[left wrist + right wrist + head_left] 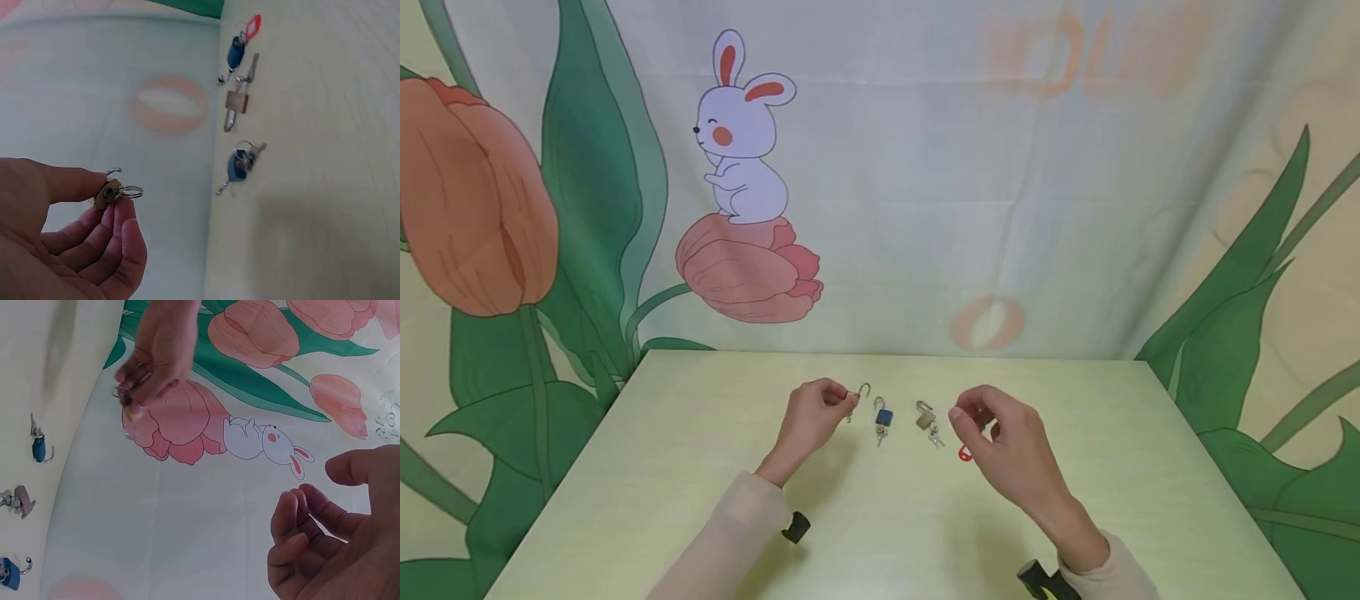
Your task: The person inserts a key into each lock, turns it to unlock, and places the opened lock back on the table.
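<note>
My left hand [811, 419] pinches a small brass padlock [107, 195] between thumb and fingers, held above the table. Its shackle stands open, and a key ring [132, 192] hangs from the keyhole side. Raised over the right part of the table, my right hand [1011, 440] holds nothing, its fingers loosely bent and apart from the thumb. Between the hands lie a blue padlock [884, 417] and a brownish padlock [926, 420], both with open shackles and keys. Another blue padlock [236, 53] with a red tag [253, 27] is mostly hidden behind my right hand in the head view.
The pale table [880, 542] ends at a hanging curtain [895, 208] printed with a rabbit and tulips. Black wrist mounts [796, 527] sit below both forearms. Both sleeves are light beige.
</note>
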Demonstrator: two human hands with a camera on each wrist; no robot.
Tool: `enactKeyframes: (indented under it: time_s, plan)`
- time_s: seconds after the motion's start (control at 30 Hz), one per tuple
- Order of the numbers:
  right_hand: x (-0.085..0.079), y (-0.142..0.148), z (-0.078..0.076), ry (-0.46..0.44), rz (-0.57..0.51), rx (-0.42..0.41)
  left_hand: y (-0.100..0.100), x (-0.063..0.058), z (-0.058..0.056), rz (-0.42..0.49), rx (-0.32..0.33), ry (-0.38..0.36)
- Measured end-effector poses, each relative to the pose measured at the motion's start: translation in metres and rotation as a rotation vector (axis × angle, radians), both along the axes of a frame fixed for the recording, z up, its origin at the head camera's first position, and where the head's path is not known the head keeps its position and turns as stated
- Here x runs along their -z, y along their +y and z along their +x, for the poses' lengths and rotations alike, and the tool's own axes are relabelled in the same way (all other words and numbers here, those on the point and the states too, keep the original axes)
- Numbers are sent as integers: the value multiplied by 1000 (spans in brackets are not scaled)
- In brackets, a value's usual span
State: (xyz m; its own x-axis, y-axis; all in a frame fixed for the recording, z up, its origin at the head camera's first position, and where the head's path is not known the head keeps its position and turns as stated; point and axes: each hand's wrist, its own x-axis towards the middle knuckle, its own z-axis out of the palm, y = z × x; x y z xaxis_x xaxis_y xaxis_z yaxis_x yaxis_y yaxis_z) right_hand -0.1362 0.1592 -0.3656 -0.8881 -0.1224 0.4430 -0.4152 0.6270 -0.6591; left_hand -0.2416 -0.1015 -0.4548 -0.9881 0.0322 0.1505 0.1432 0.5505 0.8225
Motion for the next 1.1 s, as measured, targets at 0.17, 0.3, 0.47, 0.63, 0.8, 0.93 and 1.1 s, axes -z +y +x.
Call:
enactKeyframes:
  time_s: [0.17,0.3,0.47,0.63,0.8,0.93,1.1]
  plan:
    - [5,5,-1,-27,6,3,-4,26,-26,-57,-7,-122]
    - [8,8,-1,-34,6,0,-4,38,-38,-79,-28,-216]
    - [10,9,-2,-31,5,0,-3,45,-46,-99,-46,-268]
    - [11,11,-1,-34,2,4,-4,53,-50,-127,-48,-291]
    - [13,12,0,-45,0,4,-5,58,-51,-171,-20,-297]
    - [13,14,0,-48,4,7,-8,60,-52,-208,-3,-279]
    - [12,17,-1,-22,18,3,-11,55,-51,-298,-8,-234]
